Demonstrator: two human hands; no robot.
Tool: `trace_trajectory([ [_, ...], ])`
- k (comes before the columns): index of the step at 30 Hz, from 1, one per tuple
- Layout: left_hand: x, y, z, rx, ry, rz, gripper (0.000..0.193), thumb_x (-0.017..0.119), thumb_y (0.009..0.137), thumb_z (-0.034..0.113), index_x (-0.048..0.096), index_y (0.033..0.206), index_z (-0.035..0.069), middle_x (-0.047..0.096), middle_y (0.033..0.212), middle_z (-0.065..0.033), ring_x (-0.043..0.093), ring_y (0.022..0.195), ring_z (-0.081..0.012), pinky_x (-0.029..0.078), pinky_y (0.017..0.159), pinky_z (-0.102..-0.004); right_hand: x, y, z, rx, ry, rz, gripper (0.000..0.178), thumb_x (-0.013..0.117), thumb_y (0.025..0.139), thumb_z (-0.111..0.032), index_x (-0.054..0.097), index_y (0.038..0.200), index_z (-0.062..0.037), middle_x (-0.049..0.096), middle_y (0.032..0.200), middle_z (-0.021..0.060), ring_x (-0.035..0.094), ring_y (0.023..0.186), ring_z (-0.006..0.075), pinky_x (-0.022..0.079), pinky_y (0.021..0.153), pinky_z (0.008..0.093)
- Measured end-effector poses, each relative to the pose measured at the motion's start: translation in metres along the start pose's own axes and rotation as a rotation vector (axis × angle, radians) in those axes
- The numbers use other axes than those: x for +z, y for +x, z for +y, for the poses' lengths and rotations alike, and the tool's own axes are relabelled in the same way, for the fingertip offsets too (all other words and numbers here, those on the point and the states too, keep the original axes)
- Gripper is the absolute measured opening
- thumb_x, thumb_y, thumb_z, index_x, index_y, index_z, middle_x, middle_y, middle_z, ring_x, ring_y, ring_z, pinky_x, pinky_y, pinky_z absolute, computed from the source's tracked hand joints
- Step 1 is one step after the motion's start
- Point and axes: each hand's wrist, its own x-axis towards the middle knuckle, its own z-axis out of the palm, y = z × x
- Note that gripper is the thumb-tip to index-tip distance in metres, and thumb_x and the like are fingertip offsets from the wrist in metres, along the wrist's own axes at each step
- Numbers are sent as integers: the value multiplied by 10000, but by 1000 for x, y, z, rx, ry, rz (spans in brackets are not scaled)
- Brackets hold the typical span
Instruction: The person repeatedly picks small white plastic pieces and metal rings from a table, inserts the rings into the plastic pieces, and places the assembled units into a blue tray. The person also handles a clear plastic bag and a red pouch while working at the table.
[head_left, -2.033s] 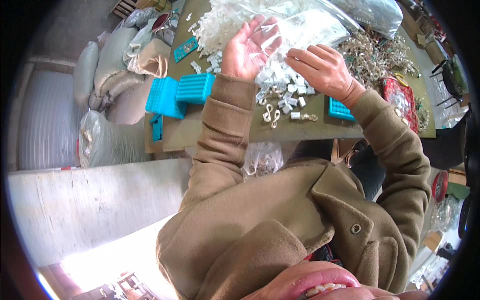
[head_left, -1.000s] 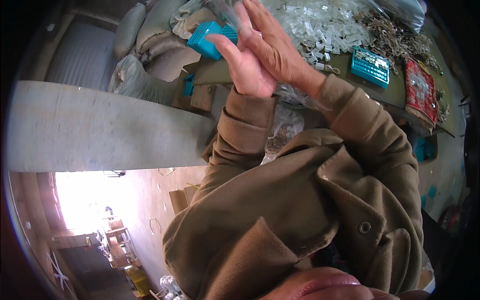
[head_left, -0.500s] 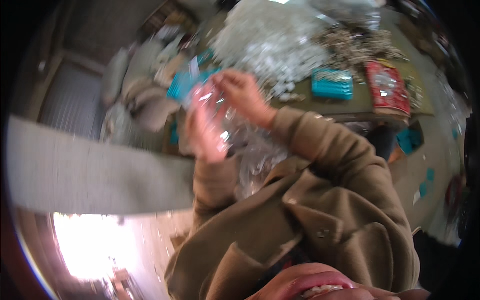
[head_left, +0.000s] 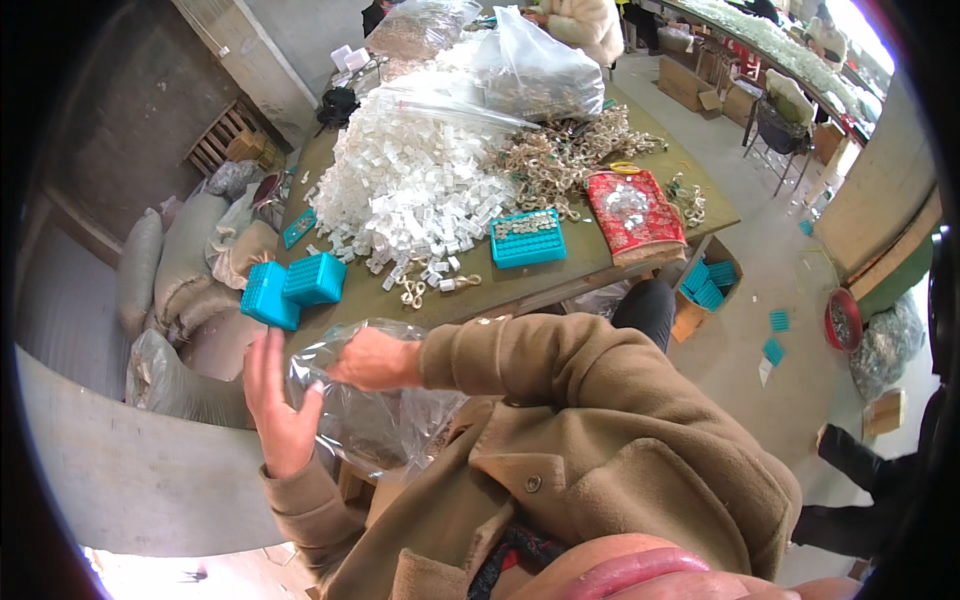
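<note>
A large clear plastic bag [head_left: 385, 420] stands open between my hands, in front of the near table edge. Its film rises around my right hand [head_left: 375, 360], which dips into the mouth with curled fingers; the fingertips are partly hidden, and I cannot make out what they hold. My left hand [head_left: 280, 405] is at the bag's left side, open, fingers stretched up and thumb close to the film. Just beyond those fingers, two turquoise slotted blocks [head_left: 270, 295] sit at the table's left corner. Small metal-coloured linked pieces [head_left: 412, 292] lie near the table edge.
White small pieces [head_left: 420, 170] form a big heap on the table [head_left: 560, 285]. Right of it are a tangled beige pile [head_left: 570, 140], a turquoise rack [head_left: 527, 240] and a red packet [head_left: 635, 210]. Sacks [head_left: 190, 250] stand left; a cardboard box [head_left: 708, 285] is on the floor.
My hands have come down from beside the turquoise blocks toward the bag. My left hand has spread its fingers, my right has gone into the bag's mouth, and the view has shifted.
</note>
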Motion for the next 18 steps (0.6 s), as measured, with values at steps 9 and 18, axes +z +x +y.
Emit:
trace_trajectory([
  [9, 58, -25, -47, -300, 158, -258, 381, 650, 854, 259, 669, 1207, 116, 670, 1181, -127, 630, 1064, -323, 472, 918, -440, -4, -20, -29, -78, 18, 262, 62, 603, 760, -139, 561, 778, -98, 597, 699, 37, 648, 767, 244, 506, 680, 392],
  [18, 32, -19, -14, -391, 136, -117, 261, 556, 925, 212, 722, 1103, 118, 702, 927, -173, 667, 840, -374, 525, 751, -440, -45, -87, -11, 528, -50, -145, 783, 730, 726, -271, 419, 1434, -150, 586, 1188, 107, 596, 1029, 289, 439, 918, 448],
])
